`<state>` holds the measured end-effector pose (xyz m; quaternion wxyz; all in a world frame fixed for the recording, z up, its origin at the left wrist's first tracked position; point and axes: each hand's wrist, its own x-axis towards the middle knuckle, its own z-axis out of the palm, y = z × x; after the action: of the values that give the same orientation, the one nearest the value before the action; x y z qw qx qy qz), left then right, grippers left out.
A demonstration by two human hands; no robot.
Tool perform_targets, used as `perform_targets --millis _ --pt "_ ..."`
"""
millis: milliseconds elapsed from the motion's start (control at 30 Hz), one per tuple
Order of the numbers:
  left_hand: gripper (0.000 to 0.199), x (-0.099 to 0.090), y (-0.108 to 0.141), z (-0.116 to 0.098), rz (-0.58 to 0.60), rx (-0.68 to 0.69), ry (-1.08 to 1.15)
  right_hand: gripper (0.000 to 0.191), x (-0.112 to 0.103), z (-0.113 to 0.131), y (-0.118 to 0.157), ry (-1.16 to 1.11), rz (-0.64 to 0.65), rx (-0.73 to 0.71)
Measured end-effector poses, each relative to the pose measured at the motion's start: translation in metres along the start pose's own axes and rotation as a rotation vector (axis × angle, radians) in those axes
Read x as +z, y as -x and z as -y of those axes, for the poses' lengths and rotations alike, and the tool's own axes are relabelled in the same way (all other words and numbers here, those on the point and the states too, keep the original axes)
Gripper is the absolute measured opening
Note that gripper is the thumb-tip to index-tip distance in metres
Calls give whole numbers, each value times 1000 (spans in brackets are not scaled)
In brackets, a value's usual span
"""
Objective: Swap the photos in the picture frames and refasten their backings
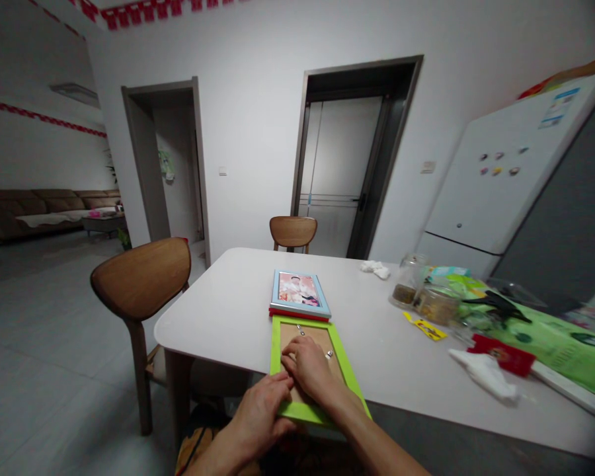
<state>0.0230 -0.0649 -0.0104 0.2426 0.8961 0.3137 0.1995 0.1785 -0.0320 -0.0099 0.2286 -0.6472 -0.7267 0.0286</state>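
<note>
Head: fingers (288, 352) touch green frame (346, 365), possibly pressing.

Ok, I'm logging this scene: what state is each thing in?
Green frame: back up, board in.
Clips: position unclear.
Blue frame: face up.
Left hand: on green frame.
Right hand: on board.
Door: shut.
Fridge: shut.
Tall jar: partly filled.
Far tissue: crumpled.
Chairs: upright.

L hand (262, 404) lower, fingers bent | R hand (310, 365) fwd, palm dn | forearms (377, 444) angled inward

green frame (276, 340): backing partly covered | sofa (44, 201): left end cut off | fridge label (559, 108): text too small
</note>
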Motion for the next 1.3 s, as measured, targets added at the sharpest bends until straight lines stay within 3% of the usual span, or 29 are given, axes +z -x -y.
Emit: perform_targets --millis 267,500,867,1000,1133,1300 --pt "51 -1 2 -2 8 -25 -29 19 7 -7 -6 55 -58 50" --pt "49 -1 1 6 46 -26 -36 29 9 -37 -21 111 -97 181" --pt "49 -3 0 5 37 -15 8 28 13 -45 -31 133 -46 336" --pt "48 -3 0 6 27 -15 14 32 5 -42 -28 80 -24 299" --pt "46 -3 1 8 28 -16 44 39 -15 -42 -9 -32 30 167" --pt "54 -1 2 10 13 -20 49 46 -37 -38 29 -254 274 -22"
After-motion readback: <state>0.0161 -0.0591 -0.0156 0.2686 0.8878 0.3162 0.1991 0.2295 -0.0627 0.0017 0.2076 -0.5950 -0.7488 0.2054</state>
